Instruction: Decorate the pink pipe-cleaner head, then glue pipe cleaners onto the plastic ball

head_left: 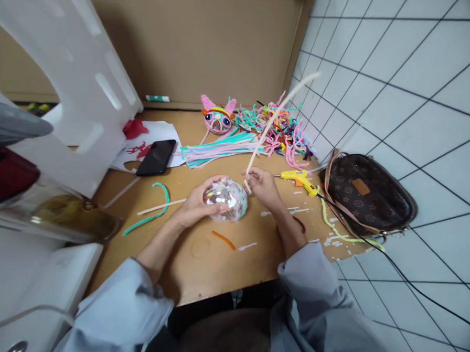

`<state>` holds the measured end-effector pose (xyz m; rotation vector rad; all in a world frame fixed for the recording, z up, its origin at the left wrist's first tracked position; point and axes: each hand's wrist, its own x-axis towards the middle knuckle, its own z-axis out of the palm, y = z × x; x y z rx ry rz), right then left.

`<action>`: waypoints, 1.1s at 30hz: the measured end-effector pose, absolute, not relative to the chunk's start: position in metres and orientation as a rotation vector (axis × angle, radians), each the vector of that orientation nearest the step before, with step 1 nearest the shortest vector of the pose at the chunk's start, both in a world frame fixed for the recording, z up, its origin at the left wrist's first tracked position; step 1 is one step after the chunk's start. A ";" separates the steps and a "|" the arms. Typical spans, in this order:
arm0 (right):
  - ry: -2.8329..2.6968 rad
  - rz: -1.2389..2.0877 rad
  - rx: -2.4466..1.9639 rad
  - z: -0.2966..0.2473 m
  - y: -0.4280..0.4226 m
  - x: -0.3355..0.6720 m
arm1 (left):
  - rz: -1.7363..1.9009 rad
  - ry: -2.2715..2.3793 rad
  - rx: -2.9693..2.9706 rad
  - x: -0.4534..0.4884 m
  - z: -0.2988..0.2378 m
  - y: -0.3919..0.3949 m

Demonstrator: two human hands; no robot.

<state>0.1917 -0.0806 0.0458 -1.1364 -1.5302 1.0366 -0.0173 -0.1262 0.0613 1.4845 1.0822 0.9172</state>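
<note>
Fingers of my left hand [196, 204] wrap the left side of a clear plastic ball [226, 201], which has pink, white and teal pieces on or in its far side. My right hand [260, 186], just right of the ball, pinches a long cream pipe cleaner [269, 126] near its lower end. The pipe cleaner rises and curves to the upper right. On the table below the ball lies a short orange pipe cleaner [224, 240]. A bent teal pipe cleaner [166, 201] crosses a pale stick [154, 208] to the left.
Behind the ball lie pink and teal pipe cleaners [224, 148], a tangled heap of them [280, 131] and a decorated animal face [218, 117]. A yellow glue gun [300, 180] and brown bag [370, 191] are at right. A black phone [156, 157] rests on paper at left.
</note>
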 end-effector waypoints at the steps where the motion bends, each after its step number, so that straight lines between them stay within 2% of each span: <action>1: -1.553 1.030 -1.162 0.042 -0.079 0.191 | 0.916 1.072 1.484 -0.017 0.061 -0.126; 6: -1.617 0.892 -1.352 0.037 -0.075 0.185 | 0.903 1.061 1.499 -0.016 0.058 -0.126; 11: -1.713 0.362 -1.592 0.058 -0.084 0.196 | 0.897 1.096 1.530 -0.017 0.058 -0.124; 17: -1.596 -0.152 -2.219 0.074 -0.099 0.244 | 0.894 1.094 1.523 -0.014 0.062 -0.126; 24: -1.522 -0.067 -2.492 0.063 -0.104 0.285 | 0.926 1.066 1.524 -0.011 0.062 -0.127; 33: -1.331 -0.034 -2.278 0.067 -0.115 0.274 | 0.983 1.073 1.506 -0.013 0.057 -0.124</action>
